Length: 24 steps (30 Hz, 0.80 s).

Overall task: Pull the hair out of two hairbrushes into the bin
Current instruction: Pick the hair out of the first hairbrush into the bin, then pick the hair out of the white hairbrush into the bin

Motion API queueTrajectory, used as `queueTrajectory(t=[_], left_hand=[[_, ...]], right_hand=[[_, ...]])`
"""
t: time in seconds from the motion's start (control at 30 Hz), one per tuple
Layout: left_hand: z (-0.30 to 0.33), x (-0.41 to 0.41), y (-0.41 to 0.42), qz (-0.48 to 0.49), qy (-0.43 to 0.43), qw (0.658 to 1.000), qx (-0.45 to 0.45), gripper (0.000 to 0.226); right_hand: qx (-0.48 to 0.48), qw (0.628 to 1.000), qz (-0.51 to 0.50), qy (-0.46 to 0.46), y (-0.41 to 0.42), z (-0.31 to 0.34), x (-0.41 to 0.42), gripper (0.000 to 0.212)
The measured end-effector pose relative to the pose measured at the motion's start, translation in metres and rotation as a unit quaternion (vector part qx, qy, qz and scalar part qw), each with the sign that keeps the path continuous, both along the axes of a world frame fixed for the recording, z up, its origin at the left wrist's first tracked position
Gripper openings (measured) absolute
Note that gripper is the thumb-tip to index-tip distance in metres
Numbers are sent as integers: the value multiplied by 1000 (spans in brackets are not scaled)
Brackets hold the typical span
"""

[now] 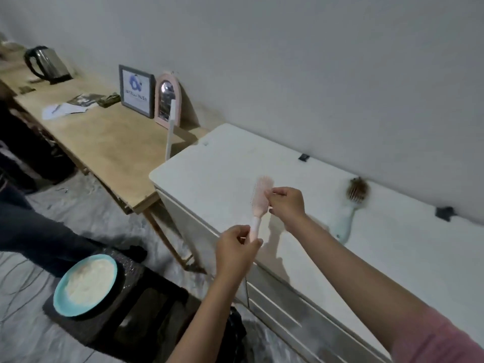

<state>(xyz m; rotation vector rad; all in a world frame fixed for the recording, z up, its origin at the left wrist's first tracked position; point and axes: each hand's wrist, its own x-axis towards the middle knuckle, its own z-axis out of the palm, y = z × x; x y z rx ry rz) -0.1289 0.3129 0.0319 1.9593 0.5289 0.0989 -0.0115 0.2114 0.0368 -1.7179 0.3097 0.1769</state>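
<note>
My left hand [237, 247] grips the handle of a pink hairbrush [260, 196] and holds it upright above the front edge of a white cabinet top [225, 158]. My right hand [286, 204] is at the brush head, its fingers pinching at the bristles on the right side. A second, pale blue hairbrush [349, 213] lies on the cabinet top near the wall, its head matted with brown hair. A black bin bag [235, 334] shows below my left forearm, mostly hidden by it.
A teal plate [85, 284] with white contents sits on a dark stool at lower left. A wooden table [110, 142] carries a kettle [48, 64], papers, a framed picture [136, 90] and a pink arched mirror [167, 100]. A person's legs lie at far left.
</note>
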Motion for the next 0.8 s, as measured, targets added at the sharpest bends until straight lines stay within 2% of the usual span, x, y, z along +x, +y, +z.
queueTrajectory(t=[0.1, 0.23, 0.3, 0.33, 0.47, 0.53, 0.57, 0.8], left_hand=[[3, 44, -34, -61, 12, 997, 45, 11], [-2, 94, -74, -122, 16, 989, 85, 16], [-6, 113, -89, -139, 13, 985, 98, 19], [-7, 123, -96, -144, 14, 984, 101, 19], [-17, 150, -113, -175, 28, 973, 151, 14], [-20, 158, -118, -186, 39, 967, 168, 15], [-21, 160, -119, -188, 43, 966, 172, 16], [-31, 169, -123, -188, 42, 965, 176, 22]], right_hand=[[-25, 999, -48, 9, -41, 1, 28, 25], [-35, 995, -96, 22, -87, 4, 56, 10], [-36, 994, -96, 27, -102, 6, 66, 21], [-38, 994, -95, 31, -109, 5, 72, 16], [-24, 994, -87, 53, -121, 5, 87, 36], [-21, 995, -77, 63, -127, 1, 93, 27], [-19, 995, -69, 64, -126, 2, 92, 15], [-13, 998, -53, 44, -134, -1, 90, 44]])
